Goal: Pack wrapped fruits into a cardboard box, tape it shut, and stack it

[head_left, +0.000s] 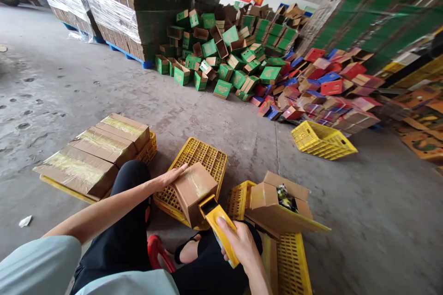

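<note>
My right hand point(242, 242) is wrapped round a yellow tape dispenser point(218, 222), whose front end meets the near right edge of a closed cardboard box point(195, 186). Clear tape runs along the top of that box. It stands on an upturned yellow plastic crate point(200, 150). My left hand point(173, 176) lies against the box's far left edge with its fingers stretched out. To the right, a cardboard box with raised flaps point(261, 196) holds dark and yellow-green contents I cannot make out. A yellow crate point(294, 262) is below it.
Taped boxes point(98, 145) sit in a row on the left. Another yellow crate point(323, 140) stands on the floor at right. Farther back are heaps of green boxes point(221, 87) and red and blue boxes point(330, 87), beside wrapped pallet stacks point(110, 14).
</note>
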Action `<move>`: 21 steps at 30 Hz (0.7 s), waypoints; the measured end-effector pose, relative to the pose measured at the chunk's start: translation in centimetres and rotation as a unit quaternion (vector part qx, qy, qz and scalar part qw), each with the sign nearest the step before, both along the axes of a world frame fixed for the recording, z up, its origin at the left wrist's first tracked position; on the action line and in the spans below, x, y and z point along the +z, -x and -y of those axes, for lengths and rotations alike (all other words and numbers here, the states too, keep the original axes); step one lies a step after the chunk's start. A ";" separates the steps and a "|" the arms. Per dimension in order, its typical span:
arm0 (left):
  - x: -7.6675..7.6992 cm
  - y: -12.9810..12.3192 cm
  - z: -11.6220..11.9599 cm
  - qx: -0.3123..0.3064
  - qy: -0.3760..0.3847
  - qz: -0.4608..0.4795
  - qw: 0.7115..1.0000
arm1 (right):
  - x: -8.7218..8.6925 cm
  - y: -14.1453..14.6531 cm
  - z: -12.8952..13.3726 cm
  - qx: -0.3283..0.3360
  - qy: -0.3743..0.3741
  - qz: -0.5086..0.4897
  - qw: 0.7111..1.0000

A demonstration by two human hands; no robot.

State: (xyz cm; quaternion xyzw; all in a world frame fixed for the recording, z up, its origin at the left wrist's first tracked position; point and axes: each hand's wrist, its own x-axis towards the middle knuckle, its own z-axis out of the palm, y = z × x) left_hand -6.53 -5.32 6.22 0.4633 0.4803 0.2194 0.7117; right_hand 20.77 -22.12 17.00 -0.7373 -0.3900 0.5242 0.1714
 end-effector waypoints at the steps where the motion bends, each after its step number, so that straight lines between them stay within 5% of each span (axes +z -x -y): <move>1: -0.8 0.1 0.3 -0.002 0.035 0.026 0.999 | 0.3 -0.1 -0.3 0.012 0.000 0.008 1.000; 5: -4.5 0.2 1.4 0.011 0.114 0.092 0.989 | -0.1 0.1 -2.0 0.034 0.005 0.018 0.999; 8: -6.6 1.1 1.2 0.059 0.119 0.043 0.990 | -1.8 1.5 -3.9 0.043 0.007 -0.009 0.999; 10: -7.0 2.2 0.3 0.106 0.059 -0.029 0.992 | -3.2 3.1 -5.7 0.065 0.006 -0.036 0.997; 14: -5.7 4.6 -2.0 0.141 -0.182 -0.128 0.965 | -5.9 7.1 -9.9 0.129 0.010 -0.044 0.991; 18: -4.8 5.3 -2.4 0.029 -0.334 -0.126 0.934 | -8.2 9.4 -12.6 0.181 0.055 -0.032 0.982; 21: -6.1 4.7 -0.9 -0.028 -0.363 -0.141 0.921 | -9.0 8.9 -13.1 0.171 0.056 -0.032 0.983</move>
